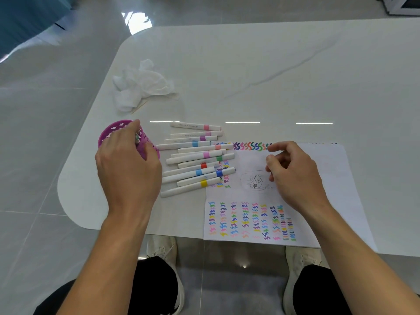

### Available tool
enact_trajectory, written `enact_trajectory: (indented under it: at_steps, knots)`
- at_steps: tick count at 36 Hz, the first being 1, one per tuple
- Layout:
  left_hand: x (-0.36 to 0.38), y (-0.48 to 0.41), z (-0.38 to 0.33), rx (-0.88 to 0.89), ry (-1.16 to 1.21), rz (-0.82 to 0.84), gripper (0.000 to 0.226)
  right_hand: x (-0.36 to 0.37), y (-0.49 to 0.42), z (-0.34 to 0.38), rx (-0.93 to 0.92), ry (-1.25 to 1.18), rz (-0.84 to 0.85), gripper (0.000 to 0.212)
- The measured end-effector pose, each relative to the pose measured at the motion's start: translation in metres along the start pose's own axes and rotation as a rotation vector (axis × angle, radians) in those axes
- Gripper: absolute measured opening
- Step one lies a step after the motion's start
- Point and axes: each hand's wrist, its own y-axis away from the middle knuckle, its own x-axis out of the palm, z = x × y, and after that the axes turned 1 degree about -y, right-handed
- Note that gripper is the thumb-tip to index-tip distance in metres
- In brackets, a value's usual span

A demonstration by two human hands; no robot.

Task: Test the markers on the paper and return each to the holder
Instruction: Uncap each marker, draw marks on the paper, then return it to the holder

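On my feed, the left hand (129, 164) was over the purple holder (113, 130) near the left edge of the table (272, 76), pinching 1 marker (137, 139) at the holder's mouth. The right hand (293, 176) hung above the paper (329, 178), fingers loosely curled on nothing. The loose markers (197, 160) lay between holder and paper, some overlapping the sheet. A crumpled tissue (141, 85) sat farther back.

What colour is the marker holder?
The holder is purple-pink with cut-out holes, best in head view; left hand holds a marker there.
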Motion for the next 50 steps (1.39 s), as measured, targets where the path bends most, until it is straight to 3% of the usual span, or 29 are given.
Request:
enact_trajectory:
  at_steps: [8, 13, 17, 25, 45, 50]
  knots:
    - [0.003, 0.006, -0.013, 0.251, 0.097, -0.087, 0.041, -0.003, 0.001, 0.001, 0.007, -0.005, -0.004, 0.015]
    - [0.014, 0.016, -0.021, 0.380, 0.073, 0.030, 0.029, -0.006, 0.001, 0.000, 0.008, -0.002, -0.011, 0.016]
    - [0.024, 0.026, -0.026, 0.351, 0.004, 0.242, 0.012, -0.008, 0.001, -0.001, 0.013, -0.015, -0.015, 0.015]
    - [0.034, 0.038, -0.029, 0.253, -0.208, 0.531, 0.015, -0.009, 0.001, -0.002, 0.016, -0.029, -0.014, 0.014]
    - [0.044, 0.040, -0.032, 0.253, -0.259, 0.548, 0.022, -0.008, 0.002, -0.001, 0.060, 0.047, 0.062, 0.019]
    - [0.045, 0.039, -0.033, 0.278, -0.212, 0.543, 0.015, -0.012, 0.002, 0.000, 0.080, 0.025, 0.072, 0.017]
